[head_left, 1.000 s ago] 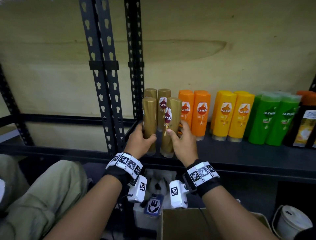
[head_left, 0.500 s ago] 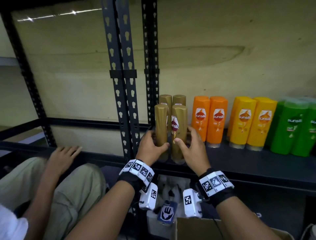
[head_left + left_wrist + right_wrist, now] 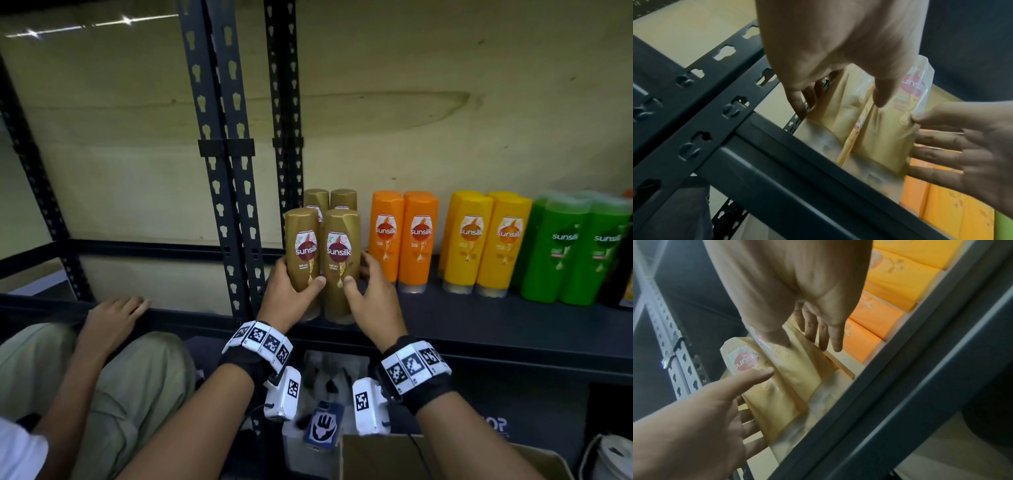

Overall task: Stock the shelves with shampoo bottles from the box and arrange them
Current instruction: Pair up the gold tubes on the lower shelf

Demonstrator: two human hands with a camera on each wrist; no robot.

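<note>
Shampoo bottles, four gold ones, stood upright in a 2x2 block on the black shelf [image 3: 479,329], at its far left end, just right of the slotted black upright [image 3: 222,192]. Front-left gold bottle [image 3: 303,260] and front-right gold bottle [image 3: 342,263] stood side by side, touching or nearly so, labels facing me; two rear gold bottles [image 3: 330,200] showed only their tops behind them.

My left hand [image 3: 289,298] wrapped the front-left bottle low down, thumb across its front, fingers [image 3: 797,100] curled round its far side. My right hand [image 3: 371,301] sat on the front-right bottle, thumb tip on the front under the label. Right fingers [image 3: 835,337] were fairly straight & spread along the bottle's right side, beside the orange ones: more a press than a full wrap. Both bottles' bases were on the shelf as far as I could tell.

Right of the gold block, w/ a small gap, came orange bottles [image 3: 404,240], then yellow bottles [image 3: 486,243], then green bottles [image 3: 579,250], all upright in a row along the shelf.

Below the shelf's front edge, an open cardboard box [image 3: 445,455] sat under my right forearm. Left of the upright, another person's hand [image 3: 113,318] rested at the shelf edge above a khaki-trousered knee [image 3: 113,387].
</note>
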